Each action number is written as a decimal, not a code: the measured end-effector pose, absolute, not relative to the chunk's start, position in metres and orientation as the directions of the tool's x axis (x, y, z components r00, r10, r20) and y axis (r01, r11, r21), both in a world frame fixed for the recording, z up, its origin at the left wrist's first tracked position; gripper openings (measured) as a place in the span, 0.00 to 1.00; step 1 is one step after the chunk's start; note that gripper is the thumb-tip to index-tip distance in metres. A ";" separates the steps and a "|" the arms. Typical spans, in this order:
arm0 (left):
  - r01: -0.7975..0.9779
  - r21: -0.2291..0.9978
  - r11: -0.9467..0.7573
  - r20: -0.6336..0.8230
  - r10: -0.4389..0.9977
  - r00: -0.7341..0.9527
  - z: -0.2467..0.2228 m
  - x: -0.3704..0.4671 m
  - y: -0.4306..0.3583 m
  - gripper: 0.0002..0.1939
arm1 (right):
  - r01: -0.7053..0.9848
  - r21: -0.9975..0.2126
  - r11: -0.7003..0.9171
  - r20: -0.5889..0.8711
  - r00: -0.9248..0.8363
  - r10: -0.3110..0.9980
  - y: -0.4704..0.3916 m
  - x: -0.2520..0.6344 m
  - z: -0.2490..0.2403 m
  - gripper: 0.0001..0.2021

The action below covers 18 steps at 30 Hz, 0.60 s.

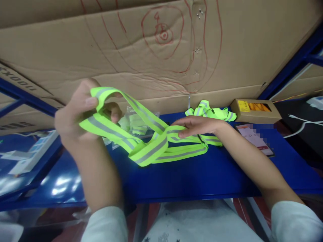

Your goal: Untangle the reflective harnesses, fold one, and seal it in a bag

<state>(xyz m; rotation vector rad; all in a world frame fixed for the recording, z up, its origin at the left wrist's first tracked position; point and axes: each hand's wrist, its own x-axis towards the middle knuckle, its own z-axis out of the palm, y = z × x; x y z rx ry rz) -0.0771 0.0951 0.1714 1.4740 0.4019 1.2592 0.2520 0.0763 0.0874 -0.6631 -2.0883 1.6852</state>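
Raised on the left, my left hand (pixel 84 107) is closed round a loop of a neon yellow-green reflective strap (pixel 148 154) with a grey stripe down its middle. From there the strap runs to the right in twisted, overlapping loops above the blue tabletop. Near the middle, my right hand (pixel 199 126) reaches over the strap, with the thumb and fingers gripping its upper part; some fingertips are hidden. A small dark buckle (pixel 201 138) shows just below the right hand. Behind the loops lies a clear plastic bag (pixel 137 122) with more yellow-green strap in it.
Another bunched reflective strap (pixel 210 112) lies at the back, beside a brown cardboard box (pixel 254 111) with a window. A phone (pixel 254 139) rests on the blue table (pixel 176 181) at right. Cardboard sheeting (pixel 113 43) with red drawn rings stands behind. White power strips (pixel 35 153) are at left.
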 end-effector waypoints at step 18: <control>0.438 0.743 -0.506 0.261 0.821 0.507 0.175 -0.100 0.080 0.18 | 0.087 -0.927 0.365 0.332 -0.267 0.905 0.042 0.285 0.172 0.10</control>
